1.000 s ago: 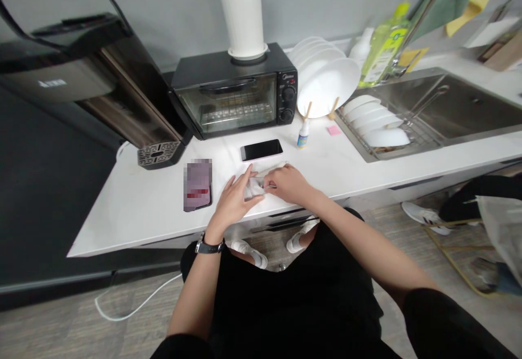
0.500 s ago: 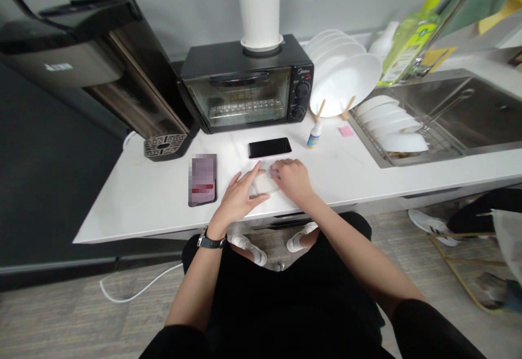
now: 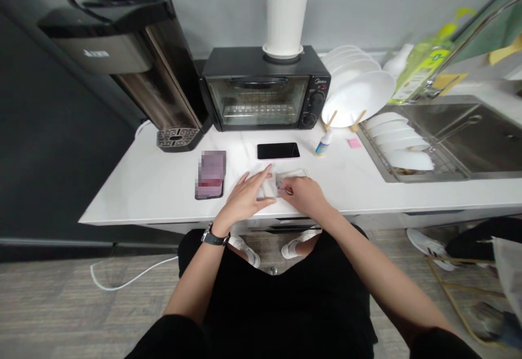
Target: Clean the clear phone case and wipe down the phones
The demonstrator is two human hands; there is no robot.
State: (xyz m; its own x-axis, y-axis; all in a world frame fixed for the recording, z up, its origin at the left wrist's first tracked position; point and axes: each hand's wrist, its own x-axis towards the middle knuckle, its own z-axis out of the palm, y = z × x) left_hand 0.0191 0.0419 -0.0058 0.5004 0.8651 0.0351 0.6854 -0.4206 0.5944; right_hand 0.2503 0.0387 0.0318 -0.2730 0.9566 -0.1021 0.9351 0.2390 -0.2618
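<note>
A flat, whitish, partly see-through thing [image 3: 268, 186], like a thin packet or cloth, lies near the counter's front edge; its exact kind is unclear. My left hand [image 3: 246, 197], with a watch on its wrist, rests at its left side, thumb and fingers spread apart. Across from it, my right hand [image 3: 300, 191] pinches the thing with bent fingers, covering its right part. Just beyond both hands lies a dark-screened phone [image 3: 278, 150]. To the left is another phone [image 3: 210, 175], its purplish screen partly blurred out. A small white-capped bottle [image 3: 323, 144] stands behind on the right.
A toaster oven [image 3: 261, 100] stands at the back, bearing a white utensil pot [image 3: 286, 16]. Left of it is a tall drink dispenser [image 3: 163, 76]. White plates [image 3: 362, 95], a pink note [image 3: 354, 143] and a sink [image 3: 485, 130] are on the right.
The view has shifted, moving the counter items rightward in the picture. My right hand has moved slightly right and nearer to me, and more of the whitish thing shows behind it. My left hand stays spread.
</note>
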